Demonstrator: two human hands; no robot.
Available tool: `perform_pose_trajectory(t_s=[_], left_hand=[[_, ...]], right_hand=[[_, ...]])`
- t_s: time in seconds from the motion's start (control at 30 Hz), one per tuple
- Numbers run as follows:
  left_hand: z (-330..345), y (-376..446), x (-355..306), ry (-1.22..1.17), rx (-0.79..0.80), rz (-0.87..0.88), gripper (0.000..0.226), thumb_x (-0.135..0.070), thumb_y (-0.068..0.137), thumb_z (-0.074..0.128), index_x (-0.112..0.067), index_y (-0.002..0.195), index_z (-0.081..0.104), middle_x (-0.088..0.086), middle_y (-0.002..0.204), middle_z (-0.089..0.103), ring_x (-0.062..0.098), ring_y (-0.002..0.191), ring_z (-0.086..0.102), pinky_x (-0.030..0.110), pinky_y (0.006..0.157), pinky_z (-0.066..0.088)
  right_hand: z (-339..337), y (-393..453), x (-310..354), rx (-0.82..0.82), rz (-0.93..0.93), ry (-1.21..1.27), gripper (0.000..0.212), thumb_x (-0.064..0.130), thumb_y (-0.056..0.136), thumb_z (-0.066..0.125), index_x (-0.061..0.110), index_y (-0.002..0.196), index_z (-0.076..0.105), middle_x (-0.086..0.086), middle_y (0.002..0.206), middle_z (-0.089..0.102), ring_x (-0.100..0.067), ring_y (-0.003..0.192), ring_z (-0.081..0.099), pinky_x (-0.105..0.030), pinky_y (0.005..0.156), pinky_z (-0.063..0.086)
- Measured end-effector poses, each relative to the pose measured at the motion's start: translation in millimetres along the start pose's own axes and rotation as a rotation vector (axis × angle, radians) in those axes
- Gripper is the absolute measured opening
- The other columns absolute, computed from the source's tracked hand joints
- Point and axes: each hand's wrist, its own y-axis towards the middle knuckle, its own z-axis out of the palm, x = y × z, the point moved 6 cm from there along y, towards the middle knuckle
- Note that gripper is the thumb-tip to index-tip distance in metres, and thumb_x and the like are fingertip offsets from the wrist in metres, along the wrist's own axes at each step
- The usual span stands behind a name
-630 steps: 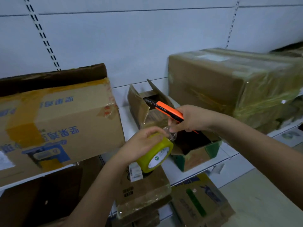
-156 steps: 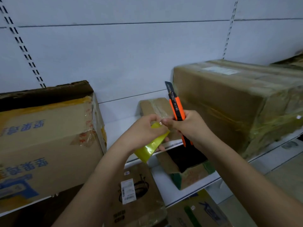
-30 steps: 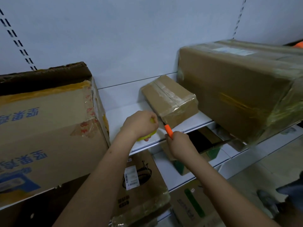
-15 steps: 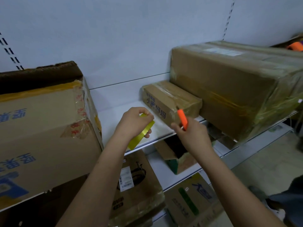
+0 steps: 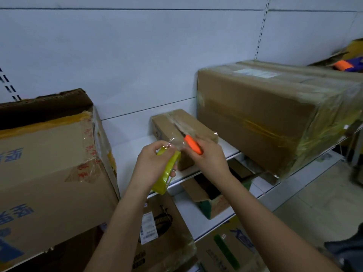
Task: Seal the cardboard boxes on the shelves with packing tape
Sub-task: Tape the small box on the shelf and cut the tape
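Presently the left hand (image 5: 155, 163) grasps the yellow tape roll (image 5: 167, 173) just in front of the small box (image 5: 182, 130) on the shelf (image 5: 135, 142); the right hand (image 5: 208, 158) is clenched on the orange knife (image 5: 193, 144), pinching a clear tape strip (image 5: 176, 143) between both hands. Risk: the strip may fold on itself, or the blade may nick a finger
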Motion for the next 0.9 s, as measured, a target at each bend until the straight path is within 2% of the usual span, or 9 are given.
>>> perform_pose_trajectory(t_s=[0.13, 0.27, 0.43, 0.57, 0.63, 0.7, 0.8, 0.83, 0.9], left_hand=[[-6.1, -3.4, 5.3, -0.029, 0.0, -0.025, 0.012, -0.018, 0.096, 0.062, -0.012, 0.092, 0.071, 0.018, 0.063, 0.064, 0.022, 0.045, 0.059, 0.028, 0.047, 0.052], [-9.0, -6.9, 9.9, -0.065, -0.014, -0.049, 0.012, -0.017, 0.097, 0.061, -0.01, 0.094, 0.071, 0.018, 0.063, 0.063, 0.02, 0.044, 0.058, 0.027, 0.046, 0.05], [-12.5, -19.7, 8.8, -0.098, 0.001, -0.038, 0.011, -0.015, 0.098, 0.061, -0.01, 0.093, 0.069, 0.015, 0.058, 0.062, 0.019, 0.041, 0.056, 0.025, 0.043, 0.05], [-23.2, -28.6, 8.3, -0.079, -0.021, 0.01, 0.013, -0.022, 0.097, 0.062, -0.017, 0.091, 0.073, 0.017, 0.065, 0.066, 0.027, 0.051, 0.061, 0.031, 0.051, 0.054], [-29.7, -34.1, 5.2, -0.104, -0.025, 0.013, 0.013, -0.023, 0.096, 0.063, -0.016, 0.092, 0.073, 0.015, 0.067, 0.067, 0.024, 0.05, 0.06, 0.03, 0.051, 0.053], [-32.7, -39.3, -0.3, -0.153, -0.014, 0.009, 0.013, -0.019, 0.097, 0.062, -0.011, 0.094, 0.072, 0.017, 0.064, 0.064, 0.024, 0.045, 0.057, 0.027, 0.047, 0.051], [-33.6, -44.2, -7.9, -0.165, -0.006, 0.015, 0.015, -0.019, 0.097, 0.062, -0.007, 0.094, 0.07, 0.019, 0.061, 0.062, 0.024, 0.043, 0.055, 0.026, 0.046, 0.051], [-33.4, -44.9, -9.4, -0.162, -0.006, 0.014, 0.016, -0.02, 0.097, 0.062, -0.007, 0.094, 0.07, 0.019, 0.061, 0.061, 0.024, 0.043, 0.054, 0.027, 0.045, 0.051], [-33.4, -45.3, -7.2, -0.14, -0.008, -0.005, 0.016, -0.021, 0.097, 0.063, -0.007, 0.093, 0.071, 0.019, 0.061, 0.062, 0.024, 0.042, 0.054, 0.027, 0.046, 0.051]], right_hand=[[-36.5, -2.8, -24.5, -0.375, 0.234, 0.12, 0.029, 0.043, 0.09, 0.065, 0.018, 0.103, 0.067, 0.004, 0.098, 0.061, -0.006, 0.076, 0.056, -0.022, 0.071, 0.048], [-25.7, 13.0, -49.9, -0.278, 0.463, 0.074, 0.048, 0.05, 0.091, 0.063, 0.005, 0.074, 0.059, -0.008, 0.066, 0.056, -0.016, 0.055, 0.049, -0.024, 0.047, 0.033], [-14.8, 17.5, -68.7, -0.254, 0.586, 0.332, 0.033, 0.041, 0.089, 0.067, 0.011, 0.077, 0.071, -0.004, 0.061, 0.066, -0.016, 0.058, 0.065, -0.028, 0.06, 0.05], [-17.3, 30.3, -82.4, -0.127, 0.576, 0.443, 0.027, 0.033, 0.088, 0.069, 0.012, 0.071, 0.071, -0.007, 0.061, 0.066, -0.019, 0.057, 0.06, -0.034, 0.061, 0.047], [-17.3, 37.5, -85.4, -0.078, 0.586, 0.487, 0.02, 0.023, 0.09, 0.068, 0.004, 0.084, 0.072, -0.009, 0.064, 0.062, -0.019, 0.056, 0.055, -0.032, 0.056, 0.045], [-24.3, 48.5, -80.5, -0.107, 0.518, 0.321, 0.019, 0.021, 0.092, 0.064, 0.004, 0.095, 0.071, -0.009, 0.07, 0.062, -0.023, 0.063, 0.06, -0.035, 0.061, 0.049], [-48.2, 47.9, -40.1, -0.285, 0.317, -0.073, 0.017, 0.025, 0.094, 0.059, 0.01, 0.089, 0.063, -0.01, 0.078, 0.06, -0.032, 0.074, 0.061, -0.036, 0.063, 0.045], [-47.3, 43.7, -21.0, -0.259, 0.245, -0.078, 0.018, 0.03, 0.094, 0.06, 0.014, 0.086, 0.06, -0.006, 0.075, 0.057, -0.03, 0.072, 0.059, -0.032, 0.062, 0.04], [-30.9, 32.8, 10.3, -0.023, 0.162, -0.144, 0.031, 0.049, 0.089, 0.064, 0.021, 0.081, 0.054, 0.001, 0.069, 0.052, -0.025, 0.066, 0.052, -0.03, 0.059, 0.035]])
